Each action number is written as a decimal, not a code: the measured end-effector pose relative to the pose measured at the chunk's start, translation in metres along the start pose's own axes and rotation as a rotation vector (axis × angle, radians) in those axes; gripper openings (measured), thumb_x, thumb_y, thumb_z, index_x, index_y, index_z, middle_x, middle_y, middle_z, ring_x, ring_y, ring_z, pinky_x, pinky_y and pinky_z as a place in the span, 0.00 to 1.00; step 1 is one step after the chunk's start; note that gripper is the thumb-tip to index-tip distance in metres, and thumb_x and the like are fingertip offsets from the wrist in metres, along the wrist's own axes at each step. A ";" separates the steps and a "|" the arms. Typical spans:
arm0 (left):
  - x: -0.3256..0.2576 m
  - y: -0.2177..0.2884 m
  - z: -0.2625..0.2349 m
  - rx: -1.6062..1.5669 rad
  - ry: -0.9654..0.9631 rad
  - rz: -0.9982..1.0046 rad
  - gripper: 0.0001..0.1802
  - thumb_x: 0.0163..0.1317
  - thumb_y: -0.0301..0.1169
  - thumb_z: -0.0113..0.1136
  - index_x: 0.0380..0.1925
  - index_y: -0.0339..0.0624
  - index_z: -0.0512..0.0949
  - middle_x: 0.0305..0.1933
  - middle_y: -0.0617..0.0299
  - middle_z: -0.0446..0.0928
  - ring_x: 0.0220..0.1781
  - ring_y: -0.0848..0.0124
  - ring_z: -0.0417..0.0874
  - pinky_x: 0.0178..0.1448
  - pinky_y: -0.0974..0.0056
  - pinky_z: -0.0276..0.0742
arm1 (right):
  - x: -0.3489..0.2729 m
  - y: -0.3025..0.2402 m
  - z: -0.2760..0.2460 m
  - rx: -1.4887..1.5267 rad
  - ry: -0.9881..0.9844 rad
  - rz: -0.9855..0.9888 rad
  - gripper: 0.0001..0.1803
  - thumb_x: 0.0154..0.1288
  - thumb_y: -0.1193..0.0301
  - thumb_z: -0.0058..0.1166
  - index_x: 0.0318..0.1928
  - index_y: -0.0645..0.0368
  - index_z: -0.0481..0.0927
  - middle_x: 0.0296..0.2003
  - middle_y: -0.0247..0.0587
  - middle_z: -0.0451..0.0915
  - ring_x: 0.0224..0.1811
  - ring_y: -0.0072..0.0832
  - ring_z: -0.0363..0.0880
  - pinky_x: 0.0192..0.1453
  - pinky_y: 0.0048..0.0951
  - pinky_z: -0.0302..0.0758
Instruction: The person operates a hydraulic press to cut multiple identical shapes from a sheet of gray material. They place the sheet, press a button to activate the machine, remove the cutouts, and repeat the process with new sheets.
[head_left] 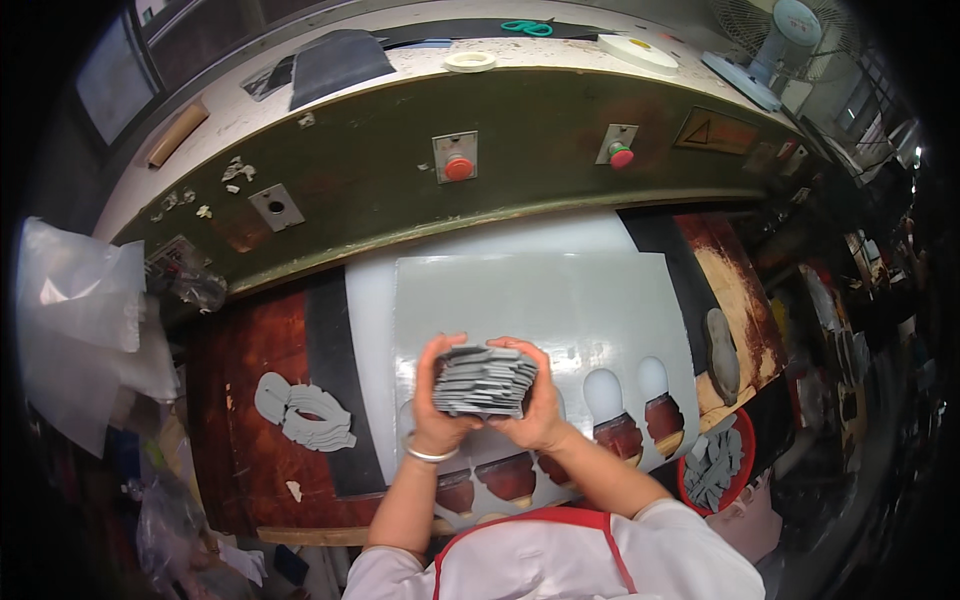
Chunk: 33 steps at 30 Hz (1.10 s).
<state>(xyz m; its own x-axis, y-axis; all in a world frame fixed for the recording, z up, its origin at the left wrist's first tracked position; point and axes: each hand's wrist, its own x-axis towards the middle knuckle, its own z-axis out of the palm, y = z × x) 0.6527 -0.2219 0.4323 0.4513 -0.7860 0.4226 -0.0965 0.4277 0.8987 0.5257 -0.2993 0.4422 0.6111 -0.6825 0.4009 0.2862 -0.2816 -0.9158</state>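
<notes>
Between my two hands is a thick stack of grey cut pieces (484, 380), its layered edges facing up. My left hand (437, 400) presses on the stack's left side, fingers curled round it, a pale bangle at the wrist. From the right side my right hand (540, 400) grips the same stack. Beneath them lies a large grey sheet (520, 300) with insole-shaped holes along its near edge. The sheet rests partly on a white board (370, 320). To the left, a small pile of grey insole-shaped pieces (305, 412) sits on the reddish-brown table.
Behind the sheet stands a green machine beam (540, 130) with a red button (458, 168) and another push button (621, 156). A red bin (742, 470) of grey scraps is at right, near a sole-shaped tool (721, 355). Plastic bags (85, 320) hang at left; green-handled scissors (527, 28) lie on top.
</notes>
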 end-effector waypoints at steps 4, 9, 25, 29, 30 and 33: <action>-0.021 -0.037 0.033 -0.135 0.163 -0.240 0.72 0.29 0.65 0.73 0.68 0.33 0.49 0.62 0.49 0.66 0.63 0.59 0.69 0.67 0.58 0.66 | -0.019 0.030 -0.014 0.009 0.094 0.012 0.57 0.48 0.49 0.69 0.67 0.69 0.50 0.60 0.56 0.64 0.64 0.43 0.64 0.66 0.38 0.62; -0.026 -0.051 0.034 -0.082 0.138 -0.151 0.67 0.33 0.67 0.70 0.66 0.32 0.53 0.60 0.49 0.66 0.61 0.59 0.70 0.65 0.57 0.66 | -0.022 0.040 -0.020 -0.037 0.158 -0.039 0.62 0.46 0.42 0.67 0.67 0.71 0.49 0.62 0.59 0.63 0.64 0.43 0.64 0.67 0.39 0.61; -0.009 -0.040 0.042 0.339 0.117 -0.069 0.44 0.64 0.61 0.47 0.61 0.27 0.59 0.53 0.45 0.71 0.55 0.58 0.74 0.60 0.60 0.68 | -0.009 0.026 -0.019 0.068 0.398 0.209 0.32 0.49 0.57 0.71 0.46 0.68 0.74 0.37 0.44 0.81 0.38 0.26 0.79 0.43 0.28 0.77; 0.011 -0.016 0.039 0.326 0.037 -0.197 0.40 0.65 0.56 0.50 0.58 0.26 0.63 0.51 0.43 0.73 0.53 0.56 0.76 0.59 0.60 0.69 | 0.008 0.011 -0.050 0.074 0.275 0.275 0.25 0.54 0.60 0.67 0.44 0.67 0.77 0.35 0.41 0.82 0.36 0.25 0.80 0.42 0.27 0.77; 0.020 -0.010 0.035 0.286 -0.061 -0.242 0.39 0.64 0.55 0.51 0.58 0.26 0.63 0.51 0.43 0.74 0.53 0.55 0.77 0.60 0.59 0.69 | 0.010 0.008 -0.066 0.198 0.166 0.391 0.25 0.55 0.59 0.66 0.46 0.66 0.77 0.37 0.42 0.82 0.38 0.26 0.80 0.44 0.28 0.77; 0.049 -0.003 0.018 0.488 -0.095 -0.064 0.39 0.63 0.53 0.54 0.60 0.30 0.63 0.52 0.46 0.74 0.55 0.57 0.76 0.60 0.59 0.69 | -0.007 0.001 -0.093 0.669 -0.137 0.739 0.30 0.57 0.55 0.63 0.52 0.66 0.74 0.42 0.44 0.81 0.43 0.30 0.80 0.47 0.31 0.78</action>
<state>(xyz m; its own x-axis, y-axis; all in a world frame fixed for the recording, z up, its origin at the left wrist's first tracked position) 0.6593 -0.2699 0.4530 0.3890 -0.8509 0.3531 -0.4856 0.1363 0.8635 0.4527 -0.3573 0.4366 0.8703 -0.4381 -0.2249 0.1312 0.6465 -0.7516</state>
